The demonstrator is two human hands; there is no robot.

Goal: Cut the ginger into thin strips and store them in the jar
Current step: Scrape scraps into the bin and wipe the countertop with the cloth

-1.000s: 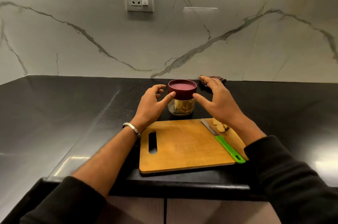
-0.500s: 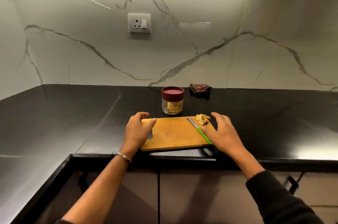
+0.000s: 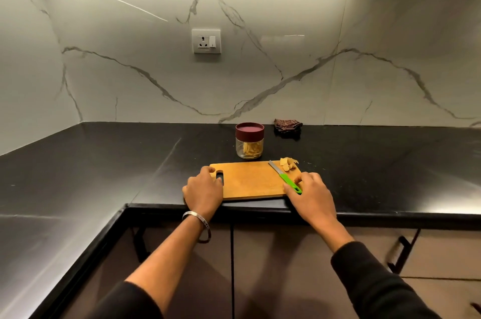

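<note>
A home kitchen — black countertop [image 3: 104, 162], marble backsplash [image 3: 338, 71], wall socket [image 3: 206, 41], lower cabinets [image 3: 273, 266].

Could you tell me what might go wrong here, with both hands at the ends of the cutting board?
If the cutting board is lifted or tilted, the loose knife could slide off, and so could the leftover ginger at its far corner. The right hand lies against the knife's handle and might knock it. The board's near edge is close to the counter edge.
</note>
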